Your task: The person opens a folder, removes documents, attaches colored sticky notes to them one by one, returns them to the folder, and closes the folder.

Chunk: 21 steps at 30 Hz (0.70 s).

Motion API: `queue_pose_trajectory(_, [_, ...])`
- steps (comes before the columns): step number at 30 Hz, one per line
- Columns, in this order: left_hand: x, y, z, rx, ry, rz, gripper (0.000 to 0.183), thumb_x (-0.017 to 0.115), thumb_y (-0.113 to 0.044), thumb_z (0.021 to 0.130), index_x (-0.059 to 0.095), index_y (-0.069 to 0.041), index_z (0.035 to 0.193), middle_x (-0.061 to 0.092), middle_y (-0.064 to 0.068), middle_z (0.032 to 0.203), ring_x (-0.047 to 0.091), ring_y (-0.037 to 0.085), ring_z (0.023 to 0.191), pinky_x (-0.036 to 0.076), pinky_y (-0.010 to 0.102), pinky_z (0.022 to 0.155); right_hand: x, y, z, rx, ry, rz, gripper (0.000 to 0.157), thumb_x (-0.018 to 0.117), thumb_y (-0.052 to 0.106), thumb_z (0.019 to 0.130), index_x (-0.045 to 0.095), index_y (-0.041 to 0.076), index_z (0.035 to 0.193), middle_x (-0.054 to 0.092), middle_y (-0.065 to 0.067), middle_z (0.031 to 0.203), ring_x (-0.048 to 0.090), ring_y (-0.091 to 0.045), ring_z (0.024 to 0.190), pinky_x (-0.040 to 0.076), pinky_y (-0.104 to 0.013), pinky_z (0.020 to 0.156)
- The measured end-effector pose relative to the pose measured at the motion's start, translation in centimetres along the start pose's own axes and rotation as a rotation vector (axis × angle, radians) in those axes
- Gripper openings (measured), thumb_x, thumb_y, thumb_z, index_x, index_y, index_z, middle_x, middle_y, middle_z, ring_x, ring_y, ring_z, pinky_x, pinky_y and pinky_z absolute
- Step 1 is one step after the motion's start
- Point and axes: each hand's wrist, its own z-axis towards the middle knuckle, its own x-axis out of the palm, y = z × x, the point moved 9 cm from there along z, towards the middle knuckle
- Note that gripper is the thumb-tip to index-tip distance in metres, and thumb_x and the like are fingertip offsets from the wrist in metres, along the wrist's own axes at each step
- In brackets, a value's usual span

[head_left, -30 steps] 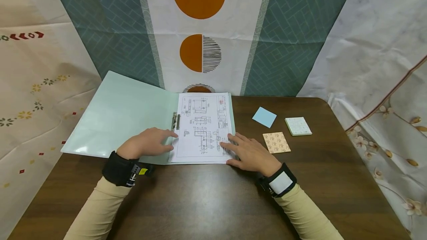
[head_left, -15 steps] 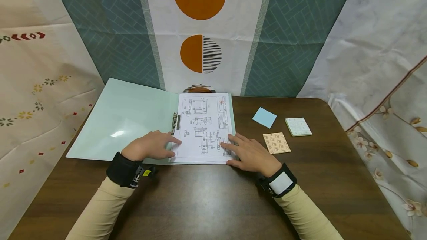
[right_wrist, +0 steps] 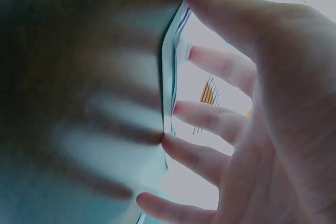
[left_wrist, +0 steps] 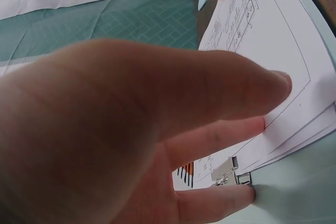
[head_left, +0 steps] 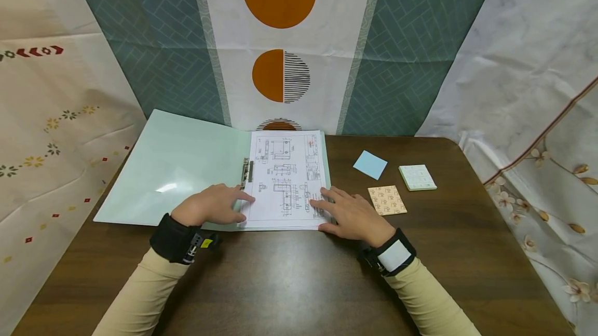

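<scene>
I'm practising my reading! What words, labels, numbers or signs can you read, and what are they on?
No text can be read for sure.
White sheet: tiny printing around its drawings, too small.
Tan square: repeated marks, maybe letters, too unclear.
Pale pad: faint marks, too small.
Yellow tag: any mark too small.

It was a desk-like paperwork corner, whether at home or in an office unclear, with an open folder (head_left: 196, 151), a technical drawing (head_left: 273, 177) and a small pale notepad (head_left: 418, 177) on a wood-grain table (head_left: 289, 284) bordered by patterned cloths (head_left: 406, 40).
</scene>
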Motion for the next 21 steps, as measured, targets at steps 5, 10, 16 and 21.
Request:
queue_pose_trajectory(5, [0.2, -0.3, 0.2, 0.014, -0.004, 0.017, 0.056, 0.081, -0.029, 0.097, 0.073, -0.019, 0.152, 0.050, 0.034, 0.171, 0.065, 0.037, 0.113, 0.044, 0.033, 0.073, -0.1, -0.4, -0.1, 0.015, 0.012, 0.005, 0.063, 0.082, 0.047, 0.103, 0.066, 0.023, 0.159, 0.058, -0.017, 0.170, 0.056, -0.039, 0.159, 0.060, -0.065, 0.106])
queue_pose_trajectory(10, [0.6, -0.9, 0.5, 0.019, -0.007, 0.044, 0.058, 0.083, -0.031, 0.097, 0.072, -0.023, 0.153, 0.050, 0.033, 0.171, 0.066, 0.042, 0.121, 0.052, 0.040, 0.082, -0.4, -1.0, -0.3, 0.040, 0.030, 0.004, 0.061, 0.086, 0.043, 0.100, 0.070, 0.022, 0.155, 0.061, -0.017, 0.165, 0.063, -0.039, 0.151, 0.063, -0.062, 0.101])
queue_pose_trajectory(16, [1.1, -2.2, 1.1, 0.075, -0.032, 0.083, 0.059, 0.083, -0.033, 0.097, 0.072, -0.023, 0.154, 0.053, 0.031, 0.170, 0.066, 0.040, 0.122, 0.059, 0.048, 0.096, -0.8, -2.2, -0.9, 0.106, 0.082, 0.064, 0.059, 0.091, 0.037, 0.096, 0.073, 0.021, 0.149, 0.063, -0.017, 0.161, 0.066, -0.041, 0.144, 0.063, -0.060, 0.101])
queue_pose_trajectory(21, [1.4, -3.7, 1.7, 0.158, -0.075, 0.101, 0.054, 0.082, -0.032, 0.098, 0.075, -0.020, 0.150, 0.057, 0.028, 0.168, 0.065, 0.032, 0.107, 0.057, 0.041, 0.086, -1.3, -3.5, -1.5, 0.164, 0.123, 0.090, 0.056, 0.096, 0.031, 0.090, 0.076, 0.018, 0.141, 0.066, -0.016, 0.152, 0.070, -0.035, 0.122, 0.062, -0.052, 0.086])
